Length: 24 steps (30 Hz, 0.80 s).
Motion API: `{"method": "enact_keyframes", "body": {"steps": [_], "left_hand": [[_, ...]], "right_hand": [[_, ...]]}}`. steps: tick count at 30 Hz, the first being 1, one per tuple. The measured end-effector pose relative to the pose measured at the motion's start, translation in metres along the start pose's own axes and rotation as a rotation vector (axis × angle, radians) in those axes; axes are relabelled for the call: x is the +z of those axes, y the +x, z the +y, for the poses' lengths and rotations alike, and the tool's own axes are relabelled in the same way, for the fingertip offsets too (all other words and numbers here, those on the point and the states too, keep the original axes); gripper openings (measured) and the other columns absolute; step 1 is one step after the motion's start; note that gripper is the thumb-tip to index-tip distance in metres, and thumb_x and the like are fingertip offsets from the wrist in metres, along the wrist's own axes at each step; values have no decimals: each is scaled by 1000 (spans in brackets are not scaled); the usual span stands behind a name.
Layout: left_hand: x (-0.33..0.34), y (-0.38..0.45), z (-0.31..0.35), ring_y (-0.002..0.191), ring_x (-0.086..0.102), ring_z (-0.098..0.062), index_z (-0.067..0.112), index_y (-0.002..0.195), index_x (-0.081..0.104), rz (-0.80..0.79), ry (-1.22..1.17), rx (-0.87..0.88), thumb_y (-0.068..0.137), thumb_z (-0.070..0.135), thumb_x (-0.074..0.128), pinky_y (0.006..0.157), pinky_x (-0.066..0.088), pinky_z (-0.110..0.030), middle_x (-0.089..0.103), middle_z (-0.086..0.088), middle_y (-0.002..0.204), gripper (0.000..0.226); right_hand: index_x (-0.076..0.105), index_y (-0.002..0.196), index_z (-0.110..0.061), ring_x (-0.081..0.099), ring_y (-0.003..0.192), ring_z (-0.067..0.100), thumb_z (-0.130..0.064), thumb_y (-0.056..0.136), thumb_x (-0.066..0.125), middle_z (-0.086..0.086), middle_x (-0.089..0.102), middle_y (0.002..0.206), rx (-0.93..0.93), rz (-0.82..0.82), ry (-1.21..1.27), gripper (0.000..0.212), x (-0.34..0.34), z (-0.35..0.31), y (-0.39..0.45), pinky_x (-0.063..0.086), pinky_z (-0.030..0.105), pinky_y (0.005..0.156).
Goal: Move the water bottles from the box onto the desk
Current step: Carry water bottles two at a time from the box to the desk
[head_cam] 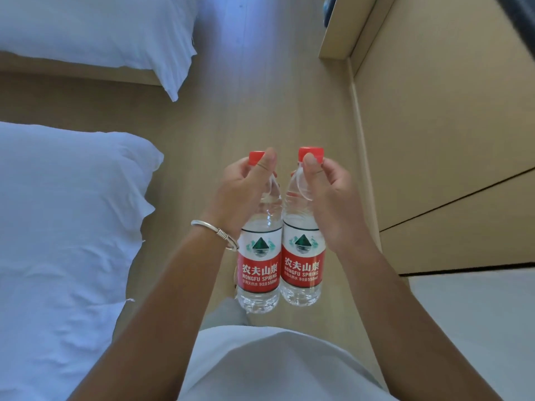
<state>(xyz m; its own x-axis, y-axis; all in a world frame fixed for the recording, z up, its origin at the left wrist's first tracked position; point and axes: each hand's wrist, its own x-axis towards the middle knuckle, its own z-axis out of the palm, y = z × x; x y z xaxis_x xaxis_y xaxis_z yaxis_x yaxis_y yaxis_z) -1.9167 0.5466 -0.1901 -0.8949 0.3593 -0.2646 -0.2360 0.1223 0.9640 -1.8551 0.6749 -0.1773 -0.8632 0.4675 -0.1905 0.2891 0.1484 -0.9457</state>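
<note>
White beds (66, 227) lie at left. The left hand (246, 186) pinches the left bottle (258, 256) at its red cap; the right hand (327, 192) pinches the right bottle (302, 250) likewise. Both bottles hang below each grip, caps up, long axes vertical, sides touching, above the wooden floor (260, 96).

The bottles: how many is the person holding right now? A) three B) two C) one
B: the left hand pinches the neck of the left bottle and the right hand pinches the right bottle, each just under its red cap, hanging side by side above the floor.
</note>
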Motion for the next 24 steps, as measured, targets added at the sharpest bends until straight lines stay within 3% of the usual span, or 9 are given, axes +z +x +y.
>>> {"method": "enact_keyframes", "body": {"steps": [3,7,12,18,21,24], "left_hand": [[-10,68,24,68,63,-15,17,59,54,0,1,41,99,47,49,68,57,-28,64,-7,74,50],[-22,140,54,66,61,-12,15,60,53,0,-3,98,100,43,48,60,51,-18,62,-8,73,49],[-31,205,79,63,61,-8,15,67,52,17,-20,92,100,42,49,58,51,-19,61,-4,73,43],[-27,289,94,69,63,-15,26,60,56,58,35,67,92,57,54,81,55,-49,64,5,67,45],[-19,338,106,72,65,-15,26,59,58,77,30,41,87,61,57,78,58,-46,65,5,67,45],[-5,388,127,71,65,-11,19,71,60,118,40,45,83,57,64,72,59,-35,65,5,70,40]], "right_hand": [[63,84,-24,66,74,17,-54,96,50,-2,69,78,-9,14,-34,35,13,-22,64,56,50,84],[65,85,-26,70,81,20,-56,92,51,-3,70,79,-6,34,-19,34,25,-48,137,56,52,86],[65,93,-25,70,85,18,-52,97,50,-2,71,85,-30,22,-26,30,36,-69,206,57,50,87],[65,93,-21,69,86,24,-47,99,50,4,70,86,-41,-29,-14,31,38,-84,294,57,51,86],[65,92,-18,69,87,27,-47,100,49,9,71,89,-42,-57,10,34,33,-89,349,56,52,86],[65,90,-19,70,85,24,-48,100,47,5,71,87,-39,-92,21,35,25,-97,409,57,52,86]]}}
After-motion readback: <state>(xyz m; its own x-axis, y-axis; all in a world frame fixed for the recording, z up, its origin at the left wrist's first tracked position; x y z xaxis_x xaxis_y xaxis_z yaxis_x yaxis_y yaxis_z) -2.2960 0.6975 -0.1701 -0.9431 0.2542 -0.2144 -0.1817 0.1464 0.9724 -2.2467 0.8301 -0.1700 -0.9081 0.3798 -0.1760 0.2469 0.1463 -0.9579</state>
